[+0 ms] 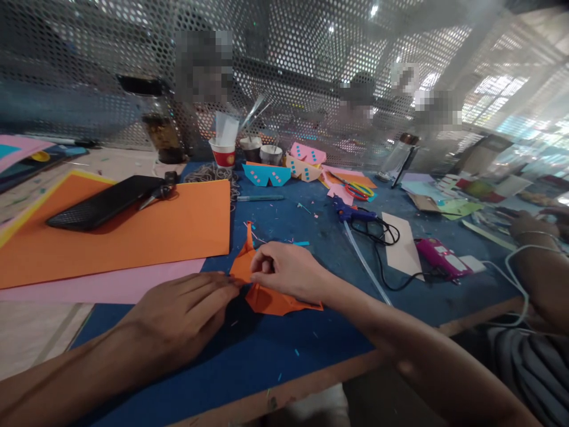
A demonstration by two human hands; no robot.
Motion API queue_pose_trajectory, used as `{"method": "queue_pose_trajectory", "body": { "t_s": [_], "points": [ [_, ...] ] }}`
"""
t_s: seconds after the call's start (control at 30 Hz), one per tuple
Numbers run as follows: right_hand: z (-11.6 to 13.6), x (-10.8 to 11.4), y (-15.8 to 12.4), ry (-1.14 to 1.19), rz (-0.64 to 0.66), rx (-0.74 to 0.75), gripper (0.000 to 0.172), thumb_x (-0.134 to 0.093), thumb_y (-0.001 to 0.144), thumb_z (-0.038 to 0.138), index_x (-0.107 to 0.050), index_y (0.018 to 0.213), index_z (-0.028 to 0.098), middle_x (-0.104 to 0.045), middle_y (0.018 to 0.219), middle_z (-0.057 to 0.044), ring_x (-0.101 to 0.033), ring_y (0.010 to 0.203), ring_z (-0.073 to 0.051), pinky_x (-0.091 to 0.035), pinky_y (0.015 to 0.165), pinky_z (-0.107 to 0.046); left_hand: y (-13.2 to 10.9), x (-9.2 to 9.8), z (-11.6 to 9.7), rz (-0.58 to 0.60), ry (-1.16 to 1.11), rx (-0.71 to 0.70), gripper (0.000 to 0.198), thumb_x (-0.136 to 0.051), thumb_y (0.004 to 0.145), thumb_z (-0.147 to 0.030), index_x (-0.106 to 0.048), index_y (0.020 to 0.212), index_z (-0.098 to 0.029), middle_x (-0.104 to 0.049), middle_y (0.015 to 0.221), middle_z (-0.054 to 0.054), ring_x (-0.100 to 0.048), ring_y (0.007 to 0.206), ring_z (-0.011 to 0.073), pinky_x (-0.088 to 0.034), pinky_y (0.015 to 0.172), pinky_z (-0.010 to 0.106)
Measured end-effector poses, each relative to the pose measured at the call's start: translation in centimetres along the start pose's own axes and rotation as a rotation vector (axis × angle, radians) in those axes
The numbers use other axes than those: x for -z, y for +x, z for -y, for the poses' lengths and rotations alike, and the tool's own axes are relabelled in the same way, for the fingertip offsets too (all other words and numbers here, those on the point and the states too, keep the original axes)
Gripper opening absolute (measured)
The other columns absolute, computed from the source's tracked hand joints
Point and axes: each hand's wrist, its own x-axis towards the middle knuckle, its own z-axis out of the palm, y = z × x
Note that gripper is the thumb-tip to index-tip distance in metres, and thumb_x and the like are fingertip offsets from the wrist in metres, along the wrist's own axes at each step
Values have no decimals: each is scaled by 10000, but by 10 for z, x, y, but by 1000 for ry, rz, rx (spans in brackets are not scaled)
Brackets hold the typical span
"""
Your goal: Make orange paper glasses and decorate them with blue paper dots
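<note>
A folded piece of orange paper [267,296] lies on the blue table mat [275,350], with a thin point sticking up toward the back. My right hand [288,273] rests on top of it, fingers curled and pinching a fold at its left side. My left hand [186,314] lies low on the mat just left of the paper. Its fingers are held together, and their tips press on the paper's left edge.
A large orange sheet [133,231] with a black phone [106,201] on it lies at left over a pink sheet [106,284]. Behind are a blue glue gun [351,214], a pink one [440,256], scissors [358,191], cups [224,155] and folded paper shapes [267,174]. Another person's arm [537,267] is at right.
</note>
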Motion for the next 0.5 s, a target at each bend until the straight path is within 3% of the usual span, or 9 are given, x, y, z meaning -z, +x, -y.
{"method": "queue_pose_trajectory", "body": {
  "t_s": [0.5],
  "points": [
    [0,0,-1,4,5,4,45,-761,914,222,-743,950,203,-756,876,27,-660,781,-123,-406,691,-254,-5,-4,2,-47,-50,72,225,-595,1015,-115,-754,1168,-161,-870,1058,88,-835,945,229,-702,892,374]
  ]
}}
